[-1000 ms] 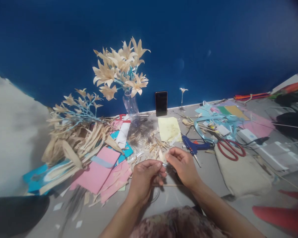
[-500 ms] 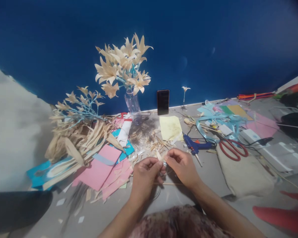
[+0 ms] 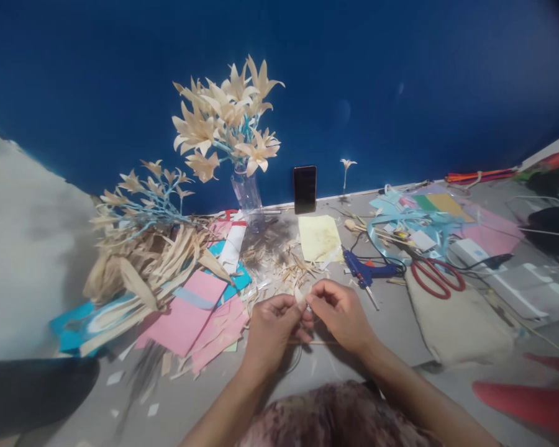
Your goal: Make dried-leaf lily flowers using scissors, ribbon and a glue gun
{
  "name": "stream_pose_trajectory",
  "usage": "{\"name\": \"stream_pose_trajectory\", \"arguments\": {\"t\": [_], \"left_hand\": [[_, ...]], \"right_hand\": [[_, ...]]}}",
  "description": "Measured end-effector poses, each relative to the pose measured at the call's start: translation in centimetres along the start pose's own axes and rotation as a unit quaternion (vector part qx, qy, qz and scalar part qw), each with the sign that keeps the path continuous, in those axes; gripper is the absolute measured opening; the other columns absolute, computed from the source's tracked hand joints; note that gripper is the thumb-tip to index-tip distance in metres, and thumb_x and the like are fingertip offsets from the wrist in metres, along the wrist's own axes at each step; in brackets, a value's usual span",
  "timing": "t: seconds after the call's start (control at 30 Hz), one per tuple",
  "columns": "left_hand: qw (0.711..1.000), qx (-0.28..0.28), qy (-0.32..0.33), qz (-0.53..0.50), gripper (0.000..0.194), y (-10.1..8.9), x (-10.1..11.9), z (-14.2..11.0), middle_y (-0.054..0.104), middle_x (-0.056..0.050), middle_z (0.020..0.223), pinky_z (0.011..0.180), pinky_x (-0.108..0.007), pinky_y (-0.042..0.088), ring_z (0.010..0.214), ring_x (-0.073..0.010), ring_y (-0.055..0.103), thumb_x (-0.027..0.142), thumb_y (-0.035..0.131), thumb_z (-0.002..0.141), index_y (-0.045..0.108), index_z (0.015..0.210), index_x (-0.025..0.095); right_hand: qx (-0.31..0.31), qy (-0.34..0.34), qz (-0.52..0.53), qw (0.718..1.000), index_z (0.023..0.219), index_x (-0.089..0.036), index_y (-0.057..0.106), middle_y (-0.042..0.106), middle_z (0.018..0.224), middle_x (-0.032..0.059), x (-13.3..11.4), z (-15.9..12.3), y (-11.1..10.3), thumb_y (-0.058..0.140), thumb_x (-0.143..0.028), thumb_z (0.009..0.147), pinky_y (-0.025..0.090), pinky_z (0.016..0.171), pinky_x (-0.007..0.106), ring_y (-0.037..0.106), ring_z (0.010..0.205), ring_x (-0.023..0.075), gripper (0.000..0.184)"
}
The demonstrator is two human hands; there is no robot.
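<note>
My left hand (image 3: 276,323) is closed, its thumb and fingers pinching a small pale piece of corn husk (image 3: 299,295) shaped like a petal. From the other side my right hand (image 3: 341,311) meets it, thumb and forefinger pressed together at the same piece's edge. The fingers cover most of the husk piece's lower part. A thin stick or stem (image 3: 323,342) shows below the hands; whether a hand touches it I cannot tell. Beyond the fingertips lie husk scraps (image 3: 291,271). To the right of my right hand rests a blue glue gun (image 3: 371,270).
A clear vase (image 3: 248,198) of husk flowers (image 3: 228,118) stands against the wall beside a phone (image 3: 304,189). Dried husks (image 3: 144,273) and pink paper (image 3: 186,323) lie left. Red-handled scissors (image 3: 438,278) lie on a beige cloth (image 3: 461,326) at right, near blue ribbon (image 3: 407,223).
Both hands stay together at the husk piece, with only slight finger movement. A shiny bit seen between the fingertips before is now mostly hidden. The whole view has shifted slightly.
</note>
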State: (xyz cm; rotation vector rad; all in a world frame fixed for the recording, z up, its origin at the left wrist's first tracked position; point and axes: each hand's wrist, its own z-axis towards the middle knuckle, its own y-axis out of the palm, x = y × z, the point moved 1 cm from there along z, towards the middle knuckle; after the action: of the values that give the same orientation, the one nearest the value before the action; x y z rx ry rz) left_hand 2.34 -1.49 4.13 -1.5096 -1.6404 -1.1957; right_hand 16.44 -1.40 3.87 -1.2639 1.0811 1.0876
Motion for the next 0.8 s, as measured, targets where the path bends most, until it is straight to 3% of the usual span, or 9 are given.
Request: {"name": "stream_pose_trajectory", "arguments": {"t": [0.2, 0.4, 0.6, 0.8], "left_hand": [[0.996, -0.075, -0.04, -0.024, 0.032, -0.57, 0.01, 0.15, 0.076, -0.012, 0.071, 0.042, -0.022, 0.051, 0.044, -0.0152, 0.066, 0.037, 0.084, 0.065, 0.069, 0.071, 0.009], [0.996, -0.069, -0.031, -0.039, 0.03, -0.81, -0.47, 0.46, 0.074, -0.011, 0.065, 0.04, -0.023, 0.052, 0.051, -0.0182, 0.067, 0.032, 0.086, 0.062, 0.07, 0.075, 0.009], [0.998, -0.05, -0.01, -0.041, 0.03, -0.32, -0.59, 0.31, 0.071, -0.007, 0.062, 0.038, -0.022, 0.049, 0.042, -0.0124, 0.059, 0.035, 0.085, 0.064, 0.067, 0.071, 0.011], [0.996, -0.038, -0.008, -0.081, 0.029, -0.36, -0.67, 0.31, 0.071, -0.006, 0.067, 0.039, -0.022, 0.05, 0.051, -0.0147, 0.063, 0.039, 0.079, 0.07, 0.066, 0.074, 0.013]], "right_hand": [[0.03, 0.006, -0.004, 1.0, 0.063, -0.019, 0.055, 0.051, 0.057, -0.0035, 0.23, 0.0, -0.31, 0.059, -0.028, 0.079, 0.036, 0.051, 0.022, 0.045, 0.053, 0.0108, 0.019], [0.043, 0.0, -0.002, 0.999, 0.061, -0.019, 0.052, 0.046, 0.056, -0.0048, 0.19, 0.03, -0.67, 0.059, -0.027, 0.08, 0.032, 0.049, 0.022, 0.04, 0.053, 0.0101, 0.022], [0.044, 0.0, 0.01, 0.999, 0.064, -0.019, 0.055, 0.051, 0.059, -0.0036, 0.29, -0.14, -0.47, 0.06, -0.03, 0.081, 0.036, 0.052, 0.022, 0.045, 0.055, 0.0113, 0.021], [0.037, -0.005, -0.001, 0.999, 0.064, -0.019, 0.054, 0.049, 0.057, -0.0043, 0.45, -0.27, -0.54, 0.059, -0.031, 0.082, 0.034, 0.051, 0.022, 0.043, 0.054, 0.0107, 0.023]]}}
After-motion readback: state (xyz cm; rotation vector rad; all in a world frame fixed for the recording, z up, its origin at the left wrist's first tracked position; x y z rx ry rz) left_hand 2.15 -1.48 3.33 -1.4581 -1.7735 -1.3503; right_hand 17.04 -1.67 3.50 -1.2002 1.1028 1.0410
